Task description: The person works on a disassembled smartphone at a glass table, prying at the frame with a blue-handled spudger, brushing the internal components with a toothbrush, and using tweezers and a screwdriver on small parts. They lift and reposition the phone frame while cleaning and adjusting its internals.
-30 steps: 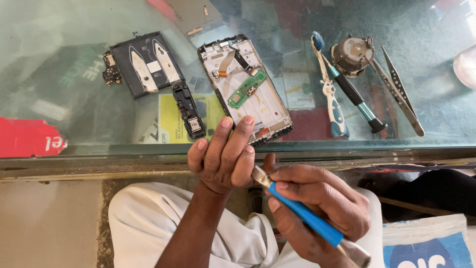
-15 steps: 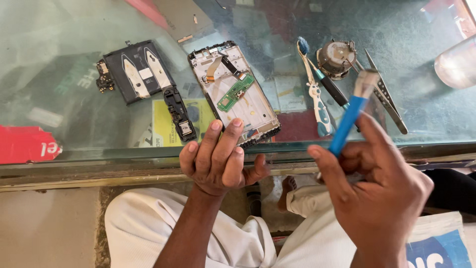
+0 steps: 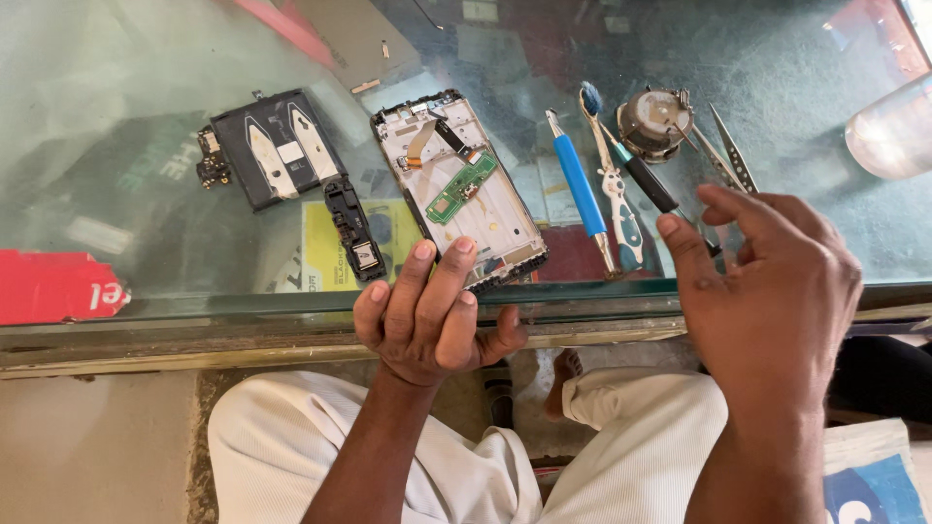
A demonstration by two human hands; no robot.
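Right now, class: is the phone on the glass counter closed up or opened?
Opened. The phone lies with its back off, a green circuit board and ribbon cable exposed.

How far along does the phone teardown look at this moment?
Done: the opened phone frame lies on the glass counter with its green circuit board exposed; a black back panel and a narrow black module lie apart. In hand: nothing; the left hand rests at the frame's edge, the right hand hovers empty near the blue-handled screwdriver. Left: the green board is still in place.
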